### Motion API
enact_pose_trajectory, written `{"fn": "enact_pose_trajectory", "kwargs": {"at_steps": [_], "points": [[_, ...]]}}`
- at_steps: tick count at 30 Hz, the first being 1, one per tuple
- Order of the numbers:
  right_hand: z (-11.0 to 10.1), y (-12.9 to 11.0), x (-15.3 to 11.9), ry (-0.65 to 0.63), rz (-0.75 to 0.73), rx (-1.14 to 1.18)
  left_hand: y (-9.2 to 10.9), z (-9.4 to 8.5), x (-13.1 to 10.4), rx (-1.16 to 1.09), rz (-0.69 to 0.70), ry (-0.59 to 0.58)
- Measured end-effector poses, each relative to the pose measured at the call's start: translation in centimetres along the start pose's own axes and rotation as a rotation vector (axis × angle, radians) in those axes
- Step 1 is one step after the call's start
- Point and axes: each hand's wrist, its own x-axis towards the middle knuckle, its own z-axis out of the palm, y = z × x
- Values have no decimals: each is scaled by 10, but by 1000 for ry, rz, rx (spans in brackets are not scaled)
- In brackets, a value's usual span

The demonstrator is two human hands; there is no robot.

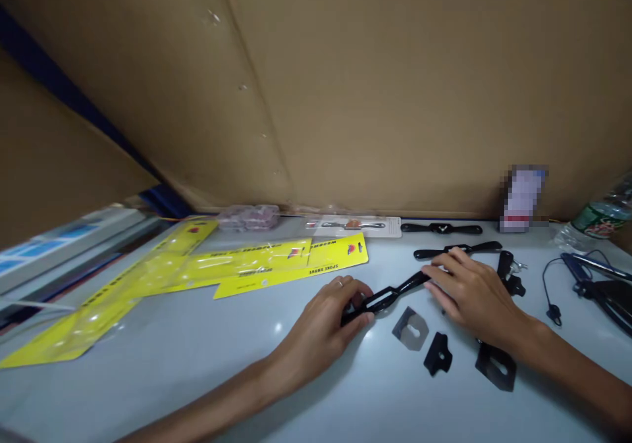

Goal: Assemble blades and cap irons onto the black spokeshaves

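Black spokeshave between left hand and right hand (both gripping its handles)

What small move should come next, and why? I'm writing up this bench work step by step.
Probably lift the black tool body slightly and bring it over the grey blade. The left hand and right hand each grip one handle, and the blade and black cap lie loose on the table just below it.

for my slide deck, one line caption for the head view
Both hands hold a black spokeshave by its ends over a pale table.
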Motion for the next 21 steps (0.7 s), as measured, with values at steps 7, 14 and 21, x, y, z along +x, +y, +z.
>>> {"fn": "enact_pose_trajectory", "kwargs": {"at_steps": [7, 14, 21], "points": [[12, -14, 12, -123, -42, 131, -3, 0, -1, -43, 12, 0], [12, -15, 9, -151, 20, 201, -13, 0, -3, -11, 71, 26], [3, -21, 5, -160, 35, 222, -14, -3, 0, 49, 155, 52]]}}
